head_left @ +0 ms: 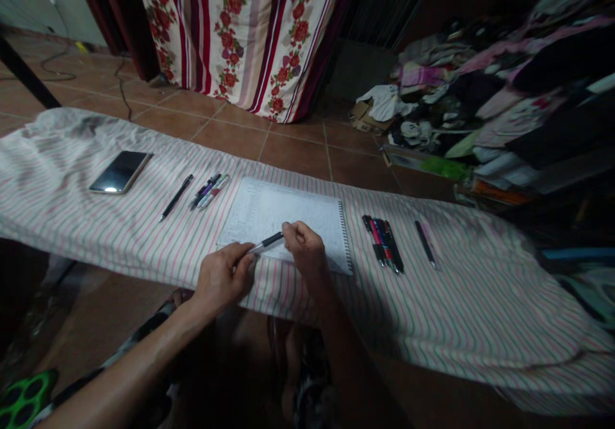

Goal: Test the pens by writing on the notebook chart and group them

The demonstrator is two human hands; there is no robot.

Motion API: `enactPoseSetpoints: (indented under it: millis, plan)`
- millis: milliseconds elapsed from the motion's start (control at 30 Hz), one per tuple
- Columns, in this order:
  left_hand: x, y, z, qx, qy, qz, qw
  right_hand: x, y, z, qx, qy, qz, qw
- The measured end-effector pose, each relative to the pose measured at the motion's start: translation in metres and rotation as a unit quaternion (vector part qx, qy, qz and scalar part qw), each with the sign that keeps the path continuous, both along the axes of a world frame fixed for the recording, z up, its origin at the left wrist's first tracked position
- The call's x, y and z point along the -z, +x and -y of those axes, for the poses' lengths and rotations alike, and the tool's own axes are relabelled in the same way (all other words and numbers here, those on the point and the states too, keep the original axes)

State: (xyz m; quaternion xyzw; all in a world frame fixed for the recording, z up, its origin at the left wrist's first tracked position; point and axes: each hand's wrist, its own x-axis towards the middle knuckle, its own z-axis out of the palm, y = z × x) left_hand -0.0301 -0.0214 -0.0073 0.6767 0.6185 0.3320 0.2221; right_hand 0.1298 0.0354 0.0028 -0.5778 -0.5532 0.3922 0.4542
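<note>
Both of my hands hold one pen (266,244) over the near edge of a spiral notebook (288,218) that lies on a striped cloth-covered board (96,224). My left hand (223,277) pinches the pen's pale barrel end. My right hand (305,247) grips its dark end, fingers curled. The notebook page carries faint writing.
A phone (120,171) lies at the left. A single black pen (177,197) and a small bunch of pens (210,191) lie left of the notebook. Several pens (383,243) and one more pen (425,244) lie to its right. Clothes are piled (504,96) at the right, a floral curtain (245,32) behind.
</note>
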Motion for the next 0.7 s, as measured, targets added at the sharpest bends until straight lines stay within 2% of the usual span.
enactPoseSetpoints:
  millis: [167,367,433,600,700]
  plan:
    - [0.005,0.000,-0.004,-0.009,-0.089,0.158,0.983,-0.003,-0.002,0.002,-0.020,-0.009,-0.134,0.991]
    - [0.009,0.002,-0.005,0.005,-0.117,0.252,0.961,-0.002,0.003,-0.001,-0.014,-0.008,-0.163,0.987]
    - [0.008,0.003,-0.004,-0.011,-0.106,0.228,0.968,-0.003,0.003,-0.001,-0.016,-0.004,-0.152,0.988]
    - [-0.001,0.004,0.000,-0.029,-0.041,0.082,0.995,-0.006,0.001,0.000,-0.009,0.000,-0.103,0.995]
    - [-0.002,0.006,0.001,-0.037,-0.013,0.054,0.998,-0.007,-0.001,0.002,-0.002,0.000,-0.106,0.994]
